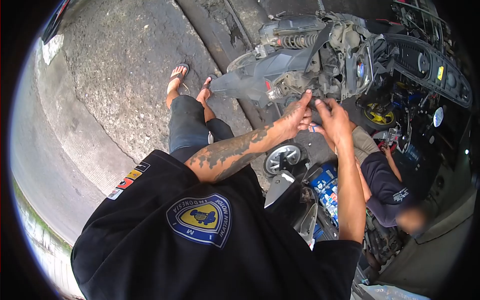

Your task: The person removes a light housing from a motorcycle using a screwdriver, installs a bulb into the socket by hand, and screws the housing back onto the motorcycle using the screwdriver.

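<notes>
badge [201, 218] "ikatan motor indonesia", hands [336, 122] by motorbike [280, 65]

The concrete ground [115, 65] is rough and pitted. The scooter's body panel [280, 64] is matt, dusty dark plastic; its coil spring [300, 41] is dull metal. The underseat tray [406, 59] looks like smooth black plastic. The wheel [274, 161] has a smooth, silvery metal-look finish, and the round mirror [438, 117] is glossy. The shirt [150, 240] is soft, matt black cloth; the shorts [188, 122] are matt, faded cloth.
</notes>
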Available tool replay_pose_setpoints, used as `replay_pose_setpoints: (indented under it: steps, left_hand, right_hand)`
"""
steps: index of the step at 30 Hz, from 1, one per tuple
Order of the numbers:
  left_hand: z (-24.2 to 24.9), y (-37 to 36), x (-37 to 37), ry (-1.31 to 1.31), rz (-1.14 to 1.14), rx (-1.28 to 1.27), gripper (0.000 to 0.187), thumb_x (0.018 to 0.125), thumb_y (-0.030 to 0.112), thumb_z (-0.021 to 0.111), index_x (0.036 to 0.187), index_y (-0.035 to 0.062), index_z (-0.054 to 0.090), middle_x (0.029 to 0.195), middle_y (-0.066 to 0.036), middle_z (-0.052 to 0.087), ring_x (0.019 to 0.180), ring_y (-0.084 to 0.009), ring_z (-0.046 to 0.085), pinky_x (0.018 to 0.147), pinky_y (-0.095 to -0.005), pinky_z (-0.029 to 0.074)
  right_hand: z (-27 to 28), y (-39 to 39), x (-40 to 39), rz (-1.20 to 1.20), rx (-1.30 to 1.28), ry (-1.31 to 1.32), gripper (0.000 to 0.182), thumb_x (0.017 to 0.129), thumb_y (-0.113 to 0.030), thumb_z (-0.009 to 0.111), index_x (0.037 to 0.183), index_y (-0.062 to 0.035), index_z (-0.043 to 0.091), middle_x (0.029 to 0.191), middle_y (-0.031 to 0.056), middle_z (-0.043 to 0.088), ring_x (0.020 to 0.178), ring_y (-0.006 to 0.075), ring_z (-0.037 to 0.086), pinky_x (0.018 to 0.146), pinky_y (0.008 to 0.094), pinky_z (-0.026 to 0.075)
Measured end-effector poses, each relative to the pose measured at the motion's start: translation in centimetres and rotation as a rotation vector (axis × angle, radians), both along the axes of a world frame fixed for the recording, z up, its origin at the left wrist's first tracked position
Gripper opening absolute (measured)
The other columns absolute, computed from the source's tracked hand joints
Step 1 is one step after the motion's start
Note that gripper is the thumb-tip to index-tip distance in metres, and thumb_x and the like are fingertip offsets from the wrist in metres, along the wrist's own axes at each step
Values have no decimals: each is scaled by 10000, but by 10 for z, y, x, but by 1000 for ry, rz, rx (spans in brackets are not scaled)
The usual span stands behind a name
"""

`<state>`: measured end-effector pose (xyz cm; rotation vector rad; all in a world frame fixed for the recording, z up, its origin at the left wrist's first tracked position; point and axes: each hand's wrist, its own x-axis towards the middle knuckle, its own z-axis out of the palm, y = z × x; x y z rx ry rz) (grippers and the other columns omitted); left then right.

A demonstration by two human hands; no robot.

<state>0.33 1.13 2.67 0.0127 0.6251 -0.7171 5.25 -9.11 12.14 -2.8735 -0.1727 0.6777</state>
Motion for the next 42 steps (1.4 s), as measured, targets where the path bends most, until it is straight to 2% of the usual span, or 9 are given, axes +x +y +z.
replay_pose_setpoints:
  steps: [5, 11, 19, 22, 24, 28, 33, 38, 42]
  left_hand:
    - [-4, 3, -1, -22, -4, 74, 547, 905, 612, 482, 619, 180, 305, 545, 61, 253, 422, -59, 244, 366, -223, 158]
    - [-7, 3, 0, 75, 49, -106, 476, 950, 541, 449, 662, 172, 363, 546, 69, 276, 420, -58, 245, 370, -220, 155]
    - [-9, 3, -3, 115, 43, -123, 439, 941, 546, 470, 740, 159, 417, 567, 81, 269, 433, -45, 229, 379, -212, 139]
    - [-12, 17, 12, 86, 100, -92, 437, 938, 546, 479, 742, 158, 431, 568, 81, 283, 434, -42, 239, 380, -213, 149]
    - [-5, 22, 14, 104, 12, -63, 438, 932, 548, 493, 740, 158, 439, 562, 82, 286, 434, -39, 242, 383, -213, 157]
    - [-5, 27, 20, 122, -26, -62, 443, 927, 556, 496, 734, 162, 433, 552, 83, 283, 427, -42, 232, 384, -218, 157]
    - [-5, 34, 27, 171, -11, -85, 458, 946, 536, 470, 722, 141, 412, 555, 67, 298, 421, -41, 243, 376, -212, 156]
    - [-14, 29, 25, 249, -43, -156, 433, 970, 522, 403, 742, 154, 417, 560, 66, 294, 418, -46, 231, 365, -219, 142]
    - [-21, 22, 22, 110, -106, -146, 336, 1006, 386, 299, 777, 168, 414, 544, 73, 277, 387, -57, 203, 347, -231, 144]
  right_hand:
    - [19, 28, 26, -294, -109, 368, 553, 890, -451, 583, 1010, 88, 609, 551, 105, 567, 471, 146, 563, 459, 317, 440]
    - [13, 19, 20, 256, -191, 224, 405, 859, -297, 632, 1221, -133, 553, 811, 246, 658, 742, 393, 654, 602, 471, 501]
    - [25, 35, 18, 495, -355, 239, 518, 852, -196, 648, 1337, -192, 464, 825, 190, 656, 718, 366, 660, 626, 470, 514]
    - [13, 41, 39, 174, 229, 385, 475, 885, -229, 640, 1323, -128, 486, 691, 88, 602, 588, 204, 590, 506, 356, 460]
    - [23, 53, 41, -402, 94, 687, 458, 911, -254, 621, 1311, -72, 492, 613, -10, 488, 526, 76, 437, 433, 247, 330]
    - [17, 56, 46, -566, 112, 670, 391, 919, -229, 593, 1277, -80, 549, 596, -60, 399, 477, 34, 336, 403, 215, 230]
    - [9, 60, 58, 12, 6, 543, 437, 858, -175, 621, 1272, -62, 539, 957, 137, 710, 876, 301, 686, 927, 334, 447]
    - [29, 78, 62, 599, -371, 581, 618, 793, -138, 679, 1365, -154, 446, 881, 213, 674, 817, 379, 657, 921, 477, 447]
    - [31, 64, 49, 480, -348, 530, 632, 790, -192, 706, 1368, -185, 453, 944, 222, 653, 857, 414, 629, 882, 495, 449]
